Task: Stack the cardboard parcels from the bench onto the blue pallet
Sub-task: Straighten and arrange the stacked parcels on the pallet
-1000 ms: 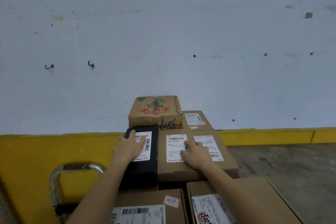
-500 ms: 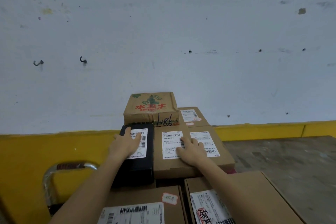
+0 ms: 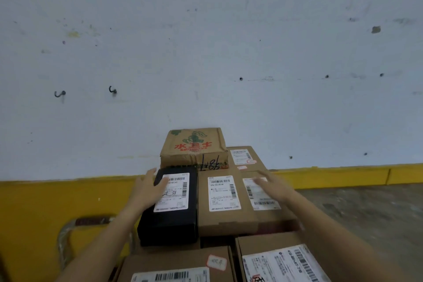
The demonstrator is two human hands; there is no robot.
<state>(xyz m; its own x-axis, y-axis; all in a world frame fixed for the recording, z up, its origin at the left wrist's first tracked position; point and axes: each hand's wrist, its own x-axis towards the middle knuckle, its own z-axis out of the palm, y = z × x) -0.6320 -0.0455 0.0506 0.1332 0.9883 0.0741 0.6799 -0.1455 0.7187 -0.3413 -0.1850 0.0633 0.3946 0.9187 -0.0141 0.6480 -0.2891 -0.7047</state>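
**While both hands hang open over them, two parcels lie side by side on top of the stack**

Since the left hand (image 3: 146, 192) has its fingers straight over the far left corner of the black parcel (image 3: 169, 229), and the right hand (image 3: 274, 190) has its fingers spread above the brown parcel (image 3: 219, 222), neither grips anything. Motion blur hides whether either one touches the parcel under it.

The step in hand looks like settling this pair in place. To do it well, press each parcel flat with an open palm and close the seam between them. Bring their near edges into one line, then check that the brown parcel's right side does not overhang the larger boxes (image 3: 270, 245) beneath.

Both parcels sit just in front of the printed carton (image 3: 194, 146), high on the pile, with a metal handle (image 3: 68, 231) to the left. The blue pallet itself is hidden, presumably under the pile.

The black parcel's long axis runs away from the person, toward the wall (image 3: 206, 52), with its label facing up. The brown parcel lies flat with two labels facing up. It looks about as wide as it is deep, so I cannot call its long axis
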